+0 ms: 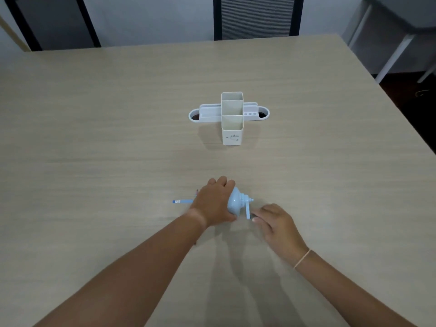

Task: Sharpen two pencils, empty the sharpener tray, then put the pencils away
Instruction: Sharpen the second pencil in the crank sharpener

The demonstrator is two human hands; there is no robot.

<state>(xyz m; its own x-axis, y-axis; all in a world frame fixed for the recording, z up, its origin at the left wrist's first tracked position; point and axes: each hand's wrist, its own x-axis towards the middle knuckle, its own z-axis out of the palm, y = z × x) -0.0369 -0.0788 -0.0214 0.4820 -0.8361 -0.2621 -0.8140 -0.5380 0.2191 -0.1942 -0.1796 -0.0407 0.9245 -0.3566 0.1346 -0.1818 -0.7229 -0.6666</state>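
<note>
A light blue crank sharpener (pixel 237 201) stands on the table (pixel 94 138) near me. My left hand (pixel 213 204) covers its left side and grips its body. A blue pencil (pixel 180 201) sticks out leftward from under that hand; a dark pencil tip (pixel 196 191) shows just above it. My right hand (pixel 274 219) has its fingertips pinched on the lower end of the sharpener's crank handle (pixel 248 211). The sharpener's tray is hidden.
A white desk organizer (pixel 232 119) with two tall square cups and low side trays stands in the table's middle, farther away. Dark chairs (pixel 257 17) stand beyond the far edge. The table's right edge runs diagonally at the right.
</note>
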